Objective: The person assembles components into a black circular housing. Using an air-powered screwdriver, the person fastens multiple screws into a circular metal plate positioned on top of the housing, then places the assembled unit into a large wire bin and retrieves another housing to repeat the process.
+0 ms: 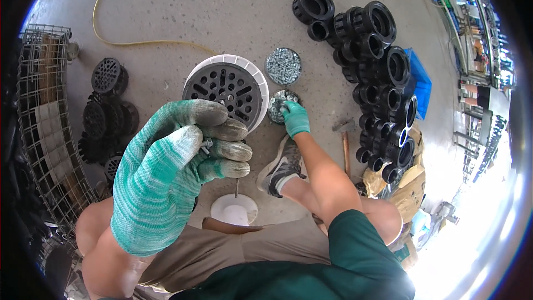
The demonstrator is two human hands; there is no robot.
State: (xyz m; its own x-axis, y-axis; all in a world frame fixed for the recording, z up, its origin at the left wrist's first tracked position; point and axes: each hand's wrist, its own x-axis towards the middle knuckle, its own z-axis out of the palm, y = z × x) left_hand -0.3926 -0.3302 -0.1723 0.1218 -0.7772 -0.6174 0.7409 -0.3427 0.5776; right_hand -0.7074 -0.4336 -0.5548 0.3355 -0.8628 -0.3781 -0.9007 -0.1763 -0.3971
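My left hand (177,161), in a green knitted glove with grey-stained fingers, is raised close to the camera. Its fingers curl around a few small metal bolts (206,145). Just beyond it, a black round drain-like disc (244,89) with holes and slots lies on a white bucket (261,80), partly hidden by the hand. My right hand (295,118), gloved in the same green, reaches down into a round container of small metal parts (276,105). Its fingertips are among the parts, and what they pinch is too small to make out. Another round container of metal hardware (283,66) stands behind.
Black ring-shaped fittings (383,66) are stacked at the right, beside a blue bin (419,83). A hammer (345,139) stands near my foot. Black perforated discs (105,116) are piled left, by a wire cage (47,116). A yellow hose (97,22) crosses the floor.
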